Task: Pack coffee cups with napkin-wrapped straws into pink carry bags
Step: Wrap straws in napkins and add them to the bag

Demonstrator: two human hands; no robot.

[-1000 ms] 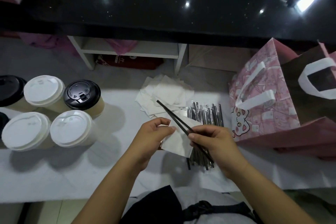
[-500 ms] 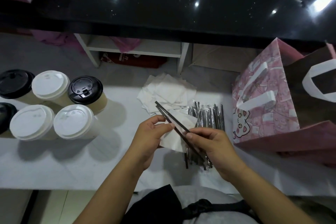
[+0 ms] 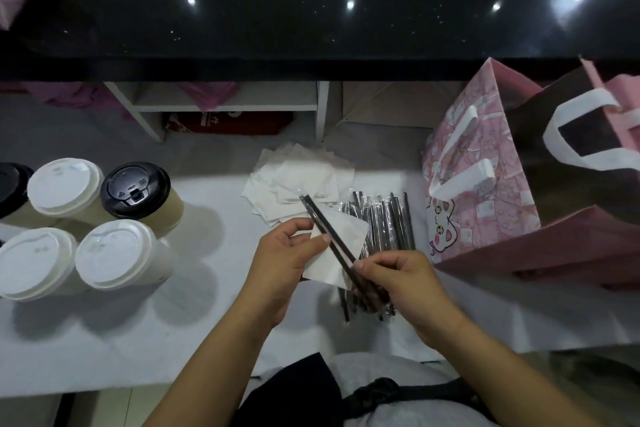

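Two dark straws (image 3: 317,215) are slanting across a white napkin (image 3: 349,236) in the middle of the scene, their far ends pointing left. The right hand (image 3: 408,282) is pinching their near ends between thumb and curled fingers. The left hand (image 3: 284,263) is holding the napkin's left edge, thumb pressing on top. Both are hovering above the white surface (image 3: 104,340).

Under and just beyond the napkin, a pile of wrapped straws (image 3: 384,222) is lying on the surface, and a loose stack of napkins (image 3: 294,180) is sitting farther back, touching the pile's left side.

On the left, coffee cups (image 3: 116,253) are standing close together: three with white lids, one with a black lid (image 3: 135,189), and another black-lidded one cut off at the edge.

On the right, a pink carry bag (image 3: 485,163) with white handles and a cat print is standing near the straw pile. A second pink bag (image 3: 581,243) is sitting against its right side, its dark inside showing.
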